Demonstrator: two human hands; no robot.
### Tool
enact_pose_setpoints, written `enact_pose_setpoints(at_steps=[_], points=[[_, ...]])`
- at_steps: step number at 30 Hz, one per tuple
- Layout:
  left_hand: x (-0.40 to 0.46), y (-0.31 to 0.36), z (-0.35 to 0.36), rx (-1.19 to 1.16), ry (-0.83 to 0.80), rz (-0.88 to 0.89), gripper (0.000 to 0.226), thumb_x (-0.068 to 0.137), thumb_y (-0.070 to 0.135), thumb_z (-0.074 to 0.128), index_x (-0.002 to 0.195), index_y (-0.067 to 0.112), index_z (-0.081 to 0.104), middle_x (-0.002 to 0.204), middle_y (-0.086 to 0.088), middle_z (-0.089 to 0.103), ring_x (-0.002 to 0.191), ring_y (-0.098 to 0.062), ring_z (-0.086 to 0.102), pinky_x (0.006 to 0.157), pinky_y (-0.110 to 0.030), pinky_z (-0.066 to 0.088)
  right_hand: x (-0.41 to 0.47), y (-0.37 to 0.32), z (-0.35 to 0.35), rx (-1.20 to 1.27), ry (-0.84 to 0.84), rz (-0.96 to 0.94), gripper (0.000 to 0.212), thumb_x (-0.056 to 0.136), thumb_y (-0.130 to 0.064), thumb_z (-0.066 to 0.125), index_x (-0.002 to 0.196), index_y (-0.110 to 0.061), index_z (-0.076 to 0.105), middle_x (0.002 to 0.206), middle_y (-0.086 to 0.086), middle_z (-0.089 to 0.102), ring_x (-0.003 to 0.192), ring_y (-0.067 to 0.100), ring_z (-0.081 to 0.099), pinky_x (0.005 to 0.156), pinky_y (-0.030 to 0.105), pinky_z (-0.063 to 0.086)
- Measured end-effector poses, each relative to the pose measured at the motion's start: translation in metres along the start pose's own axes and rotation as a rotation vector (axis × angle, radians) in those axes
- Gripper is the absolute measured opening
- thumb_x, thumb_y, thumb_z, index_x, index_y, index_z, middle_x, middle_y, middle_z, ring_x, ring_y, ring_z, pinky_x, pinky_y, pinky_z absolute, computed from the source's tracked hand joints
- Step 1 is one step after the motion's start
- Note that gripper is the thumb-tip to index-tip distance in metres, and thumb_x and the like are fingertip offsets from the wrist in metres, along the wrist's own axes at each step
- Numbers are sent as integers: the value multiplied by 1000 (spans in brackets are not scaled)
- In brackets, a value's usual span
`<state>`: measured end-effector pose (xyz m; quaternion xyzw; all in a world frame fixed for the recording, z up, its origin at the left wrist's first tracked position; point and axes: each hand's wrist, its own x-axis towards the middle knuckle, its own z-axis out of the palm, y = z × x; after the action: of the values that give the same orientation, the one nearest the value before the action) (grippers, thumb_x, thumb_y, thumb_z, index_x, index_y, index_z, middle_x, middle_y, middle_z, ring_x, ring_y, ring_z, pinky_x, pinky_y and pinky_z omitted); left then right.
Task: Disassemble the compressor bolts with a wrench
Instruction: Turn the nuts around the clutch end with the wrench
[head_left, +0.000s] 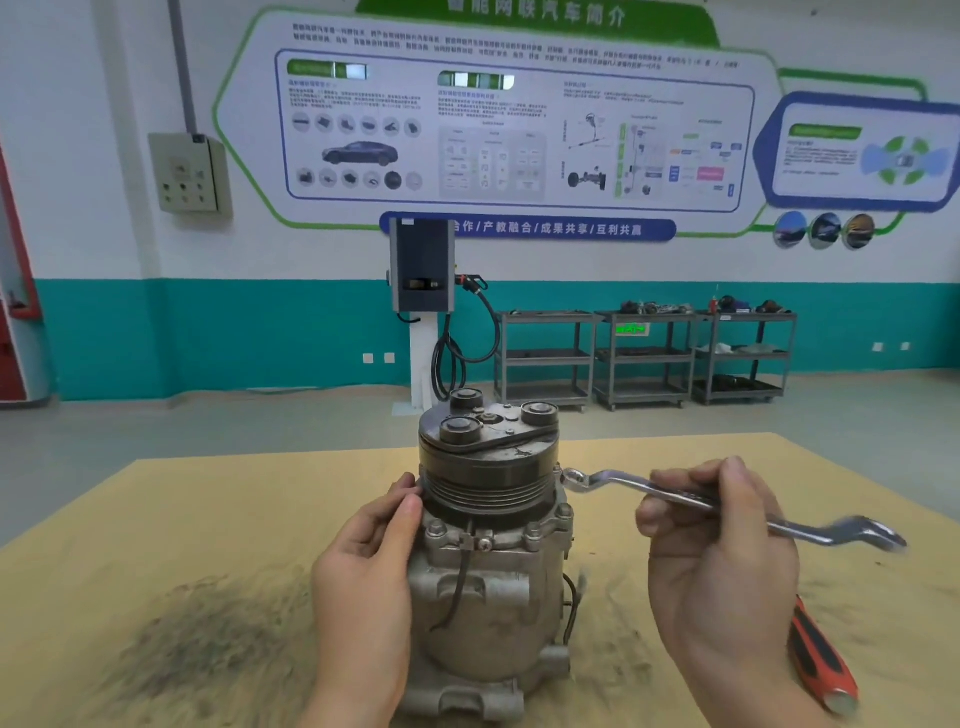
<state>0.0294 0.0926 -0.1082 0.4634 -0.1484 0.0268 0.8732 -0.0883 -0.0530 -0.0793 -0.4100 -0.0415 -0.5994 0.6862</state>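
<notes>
Gripping wrench (691, 500) in right hand (719, 566) (ring end at a bolt (557, 470)); left hand (363, 566), fingers relaxed, steadies compressor (488, 571).

We see the grey metal compressor (488, 587) standing upright, its dark grooved pulley on top. Hex bolts (435, 529) ring the flange just below the pulley. The silver offset ring wrench (680, 493) lies nearly level to the compressor's right, its ring end at a bolt on the flange's right edge.
</notes>
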Motion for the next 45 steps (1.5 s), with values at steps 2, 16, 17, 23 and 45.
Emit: enact_pose_setpoints(at_steps=[2, 16, 17, 23, 45], points=[[5, 3, -5, -41, -60, -65, 15, 74, 13, 70, 82, 17, 81, 113, -11, 73, 115, -27, 65, 108, -48, 43, 4, 0, -3, 19, 29, 48, 41, 102, -16, 41, 66, -18, 61, 59, 8, 64, 43, 19, 56, 45, 21, 46], [10, 6, -22, 251, -112, 169, 13, 82, 8, 75, 71, 15, 77, 107, 16, 74, 102, 3, 67, 78, -9, 52, -10, 4, 6, 57, -38, 178, 37, 95, -22, 48, 62, -21, 64, 59, 10, 64, 39, 19, 55, 41, 21, 45], [13, 5, -24, 237, -135, 143, 11, 81, 10, 75, 71, 15, 77, 108, 14, 74, 105, 0, 67, 85, -16, 54, -12, 4, 7, 50, -64, 189, 32, 90, -25, 50, 61, -21, 64, 59, 11, 64, 39, 20, 55, 40, 21, 44], [48, 24, -18, 237, -511, -92, 92, 36, 62, 92, 115, 28, 59, 124, 16, 66, 122, -7, 58, 98, -32, 49, -26, 6, 6, -40, -253, 234, 27, 88, -26, 52, 65, -19, 63, 59, 18, 62, 36, 26, 54, 39, 23, 44], [-2, 15, 54, 857, -32, 196, 95, 57, 58, 85, 136, 28, 41, 124, 9, 60, 119, -13, 55, 101, -41, 47, -16, 9, 3, -41, -43, 160, 11, 95, -22, 48, 95, -12, 47, 67, 13, 68, 46, 23, 61, 48, 27, 50]])
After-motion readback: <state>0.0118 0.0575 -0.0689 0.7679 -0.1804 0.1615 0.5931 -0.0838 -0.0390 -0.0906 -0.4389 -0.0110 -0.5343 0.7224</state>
